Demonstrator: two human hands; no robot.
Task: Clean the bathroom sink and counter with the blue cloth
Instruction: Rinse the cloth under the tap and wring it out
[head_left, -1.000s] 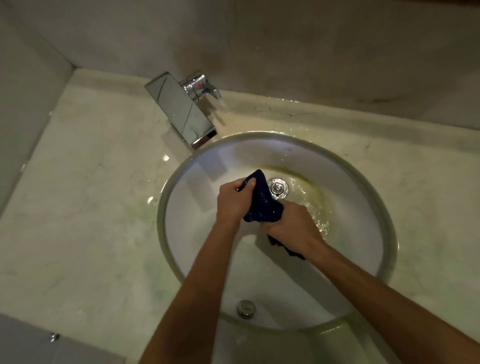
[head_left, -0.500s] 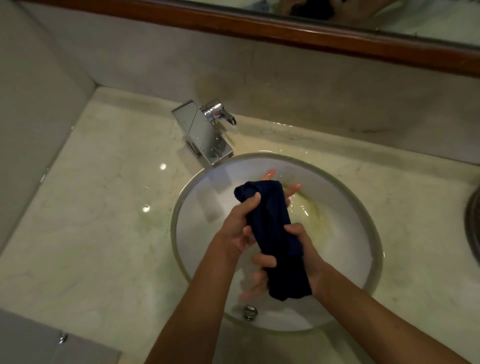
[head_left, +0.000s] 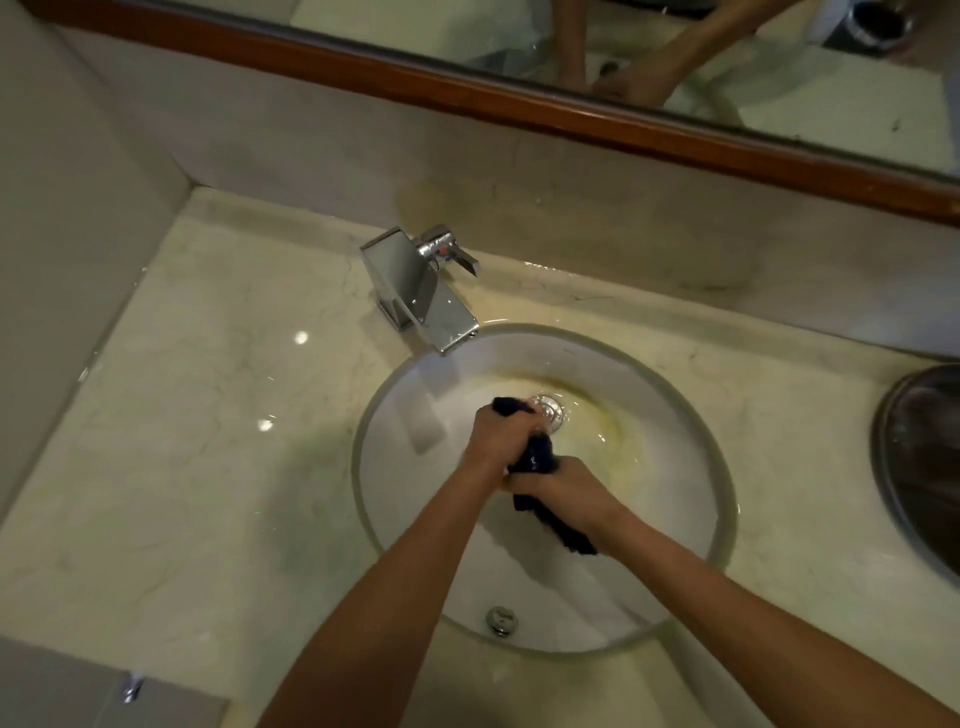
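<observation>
While both hands work over the basin, the blue cloth is held as a twisted roll between them, directly above the sink bowl. The left hand grips the far end of the roll, fingers clenched around it, close to the drain. The right hand grips the near end, fingers likewise clenched, with a loose tail of cloth hanging out at its 5 o'clock side. This opposed two-hand hold suggests wringing: the position over the bowl lets any expelled water fall into the sink rather than onto the tabletop. No water stream is visible from the faucet, which stands at 11 o'clock from the bowl, its spout reaching over the rim.

Yellowish staining shows inside the bowl at 2 o'clock from the drain, so sink cleaning appears incomplete. An overflow fitting sits on the near wall of the bowl at 6 o'clock.

The tabletop is pale veined stone, glossy, with wet patches behind the sink at 12 o'clock. A dark round vessel stands at 3 o'clock, partly out of view. A wood-framed mirror runs along the back wall at 12 o'clock; a side wall closes the corner at 9 o'clock.
</observation>
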